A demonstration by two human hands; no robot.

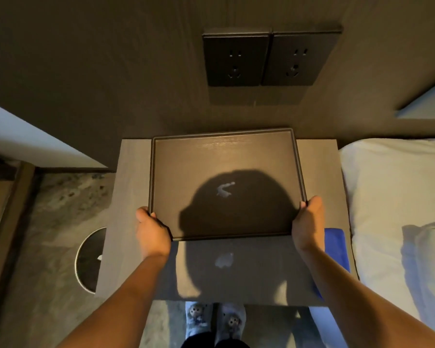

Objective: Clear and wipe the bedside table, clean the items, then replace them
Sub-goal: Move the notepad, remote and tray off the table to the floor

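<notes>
A dark rectangular tray (pixel 226 156) sits over the back half of the grey bedside table (pixel 133 197), its far edge close to the table's rear edge by the wall and its side rims leaving a bare strip of tabletop on either side. The person grips it by the two near corners: the left hand (pixel 152 232) is wrapped round the near left corner with the thumb laid on the rim, and the right hand (pixel 308 224) clasps the near right corner, thumb tip over the rim. Whether the tray rests flat on the tabletop or is lifted slightly cannot be told. The tray is empty except for a small pale smear (pixel 224 190) near the middle of its floor, which lies within the round shadow of the person's head. A second pale patch (pixel 224 259) shows on the bare front half of the tabletop, just ahead of the tray's near edge. A blue cloth (pixel 335 242) lies along the right edge of the tabletop, partly behind the right wrist and forearm. To the right of the table is a bed with a white pillow (pixel 392 187). On the wall above the table are two dark socket plates (pixel 266 59) side by side. On the floor to the left, part of a round bin (pixel 91 259) shows beside the table, and slippers (pixel 215 320) show below the front edge.
</notes>
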